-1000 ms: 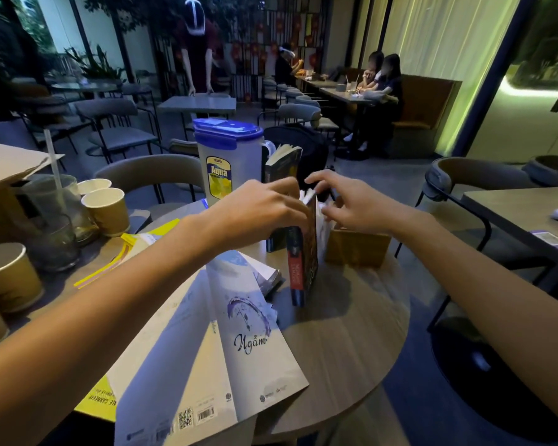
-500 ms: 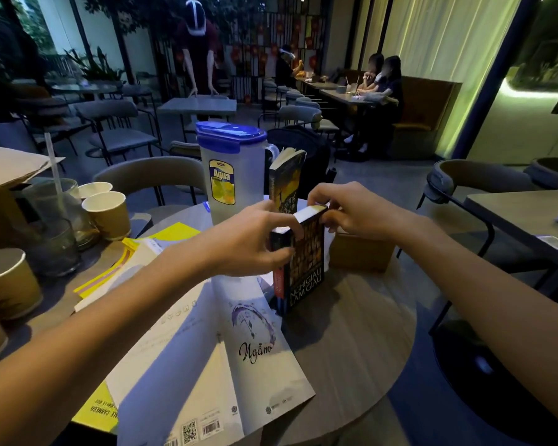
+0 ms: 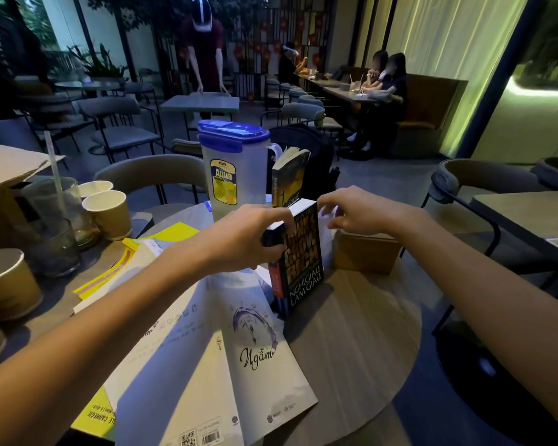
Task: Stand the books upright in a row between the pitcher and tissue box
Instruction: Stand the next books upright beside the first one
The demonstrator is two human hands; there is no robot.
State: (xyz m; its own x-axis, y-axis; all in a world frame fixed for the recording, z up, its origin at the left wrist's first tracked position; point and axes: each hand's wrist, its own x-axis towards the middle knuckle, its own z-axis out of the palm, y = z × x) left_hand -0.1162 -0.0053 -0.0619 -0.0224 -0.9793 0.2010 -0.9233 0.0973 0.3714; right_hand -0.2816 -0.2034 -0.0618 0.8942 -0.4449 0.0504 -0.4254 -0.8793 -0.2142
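A dark book with gold lettering [image 3: 303, 262] stands upright on the round wooden table [image 3: 361, 336], its cover facing me. My left hand [image 3: 252, 236] grips its top left corner and spine. My right hand [image 3: 351, 210] hovers just past its top right corner, fingers spread, over the brown tissue box [image 3: 364, 252]. Behind it a second dark book [image 3: 289, 178] stands slightly fanned open beside the clear pitcher with a blue lid [image 3: 232, 172]. Several white and yellow books [image 3: 207, 349] lie flat in a fan near me.
Paper cups [image 3: 108, 214] and a glass with a straw [image 3: 57, 214] crowd the table's left side, beside a cardboard box [image 3: 4, 175]. Chairs ring the table; another table [image 3: 529, 217] is at right. Seated people are farther back.
The dark book has been turned from tilted and edge-on to upright with its cover facing me. My right hand has let go of its top and lifted slightly.
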